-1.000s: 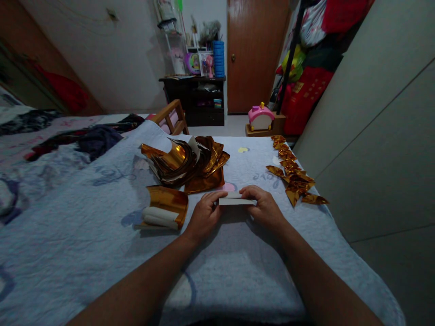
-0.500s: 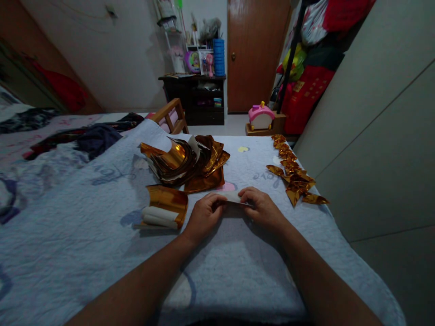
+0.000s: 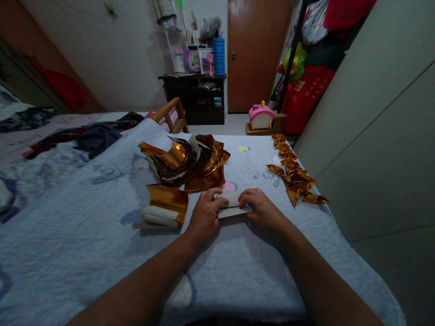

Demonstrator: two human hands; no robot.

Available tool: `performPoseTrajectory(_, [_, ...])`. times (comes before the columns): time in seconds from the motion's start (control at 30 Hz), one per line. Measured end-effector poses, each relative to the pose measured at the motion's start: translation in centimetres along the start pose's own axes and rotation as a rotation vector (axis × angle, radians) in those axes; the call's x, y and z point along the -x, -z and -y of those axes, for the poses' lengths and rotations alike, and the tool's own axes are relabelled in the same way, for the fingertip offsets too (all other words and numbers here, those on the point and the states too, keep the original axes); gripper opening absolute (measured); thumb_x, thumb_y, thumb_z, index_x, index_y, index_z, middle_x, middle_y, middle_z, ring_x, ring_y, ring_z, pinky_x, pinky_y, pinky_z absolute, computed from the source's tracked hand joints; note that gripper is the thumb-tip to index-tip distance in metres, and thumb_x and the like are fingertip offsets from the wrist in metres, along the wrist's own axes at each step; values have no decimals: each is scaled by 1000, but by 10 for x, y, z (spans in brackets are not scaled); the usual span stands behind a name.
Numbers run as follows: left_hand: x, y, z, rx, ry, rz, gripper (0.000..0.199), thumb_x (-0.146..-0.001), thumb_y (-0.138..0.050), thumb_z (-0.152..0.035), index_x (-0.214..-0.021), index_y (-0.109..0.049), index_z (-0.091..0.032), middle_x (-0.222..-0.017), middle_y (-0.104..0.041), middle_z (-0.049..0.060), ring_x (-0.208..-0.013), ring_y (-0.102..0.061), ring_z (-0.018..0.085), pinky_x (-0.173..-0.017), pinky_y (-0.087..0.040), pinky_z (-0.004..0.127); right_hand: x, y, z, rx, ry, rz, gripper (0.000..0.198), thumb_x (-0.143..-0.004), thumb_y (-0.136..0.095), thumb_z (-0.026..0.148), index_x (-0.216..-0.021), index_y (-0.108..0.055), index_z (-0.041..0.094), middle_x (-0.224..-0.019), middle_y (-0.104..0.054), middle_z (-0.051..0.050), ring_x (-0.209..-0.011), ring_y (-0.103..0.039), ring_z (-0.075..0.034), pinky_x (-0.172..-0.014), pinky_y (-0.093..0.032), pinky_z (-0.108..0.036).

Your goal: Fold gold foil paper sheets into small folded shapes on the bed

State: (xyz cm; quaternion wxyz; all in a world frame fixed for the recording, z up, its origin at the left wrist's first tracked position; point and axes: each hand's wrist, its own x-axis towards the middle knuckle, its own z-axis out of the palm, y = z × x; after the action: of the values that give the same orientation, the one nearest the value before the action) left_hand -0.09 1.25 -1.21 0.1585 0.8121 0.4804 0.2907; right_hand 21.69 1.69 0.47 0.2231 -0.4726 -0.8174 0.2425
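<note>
Between my two hands is a sheet of paper (image 3: 234, 211), its pale side showing and its edges rolled or folded over. My left hand (image 3: 206, 213) pinches its left end, thumb on top. At the right end my right hand (image 3: 258, 206) grips it with bent fingers. Just left of my left hand lies a curled gold foil sheet (image 3: 168, 199) with pale rolled paper on it. Behind that, a fanned stack of gold foil paper (image 3: 176, 158) spreads over the cloth. Folded gold foil pieces (image 3: 299, 183) lie in a row to the right.
A light blue patterned bedspread (image 3: 238, 271) covers the surface under my hands. Dark clothes (image 3: 97, 138) lie at the far left. A pale cabinet (image 3: 384, 136) stands close along the right edge. Beyond are a wooden chair (image 3: 170, 115) and a pink toy (image 3: 261, 117).
The paper in my hands has tilted and opened toward me, showing a pale flap along its near edge. My left thumb has shifted onto its upper side.
</note>
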Motion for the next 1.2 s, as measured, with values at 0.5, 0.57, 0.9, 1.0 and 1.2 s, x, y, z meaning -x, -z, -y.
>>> performPoseTrajectory(0.5, [-2,10,-6,127,-8,140,11,-87,-60,-16,-85,-71,-18,-91,-69,6,-88,-63,20,-78,-47,30,1,9,6,-109,23,84,10,-85,-62,17,-81,-71,19,-93,-69,-5,-89,-59,-20,-87,-42,-34])
performPoseTrajectory(0.57, [-2,13,-7,173,14,134,14,-91,-60,-24,-83,-69,-17,-88,-68,5,-84,-62,19,-75,-46,29,1,10,5,-137,26,90,16,-90,-61,24,-83,-74,19,-94,-70,-5,-91,-61,-20,-87,-43,-34])
performPoseTrajectory(0.9, [-3,9,-7,130,31,147,17,-93,-55,-22,-80,-66,-18,-86,-69,5,-85,-62,20,-78,-45,31,-2,3,3,-106,-57,72,16,-91,-58,14,-83,-72,18,-94,-69,-6,-91,-61,-19,-88,-43,-34])
performPoseTrajectory(1.0, [-3,8,-8,73,89,126,11,-87,-60,-19,-77,-62,-18,-84,-67,4,-82,-61,20,-75,-45,31,-3,-1,4,-63,-95,27,11,-87,-62,12,-80,-68,18,-90,-68,-5,-87,-58,-18,-84,-41,-33])
performPoseTrajectory(1.2, [-3,6,-9,5,117,132,9,-85,-62,-18,-76,-60,-19,-83,-65,4,-82,-60,21,-74,-44,32,-6,-12,5,0,-182,-96,16,-79,-71,10,-71,-59,18,-81,-61,-3,-81,-53,-18,-76,-39,-31])
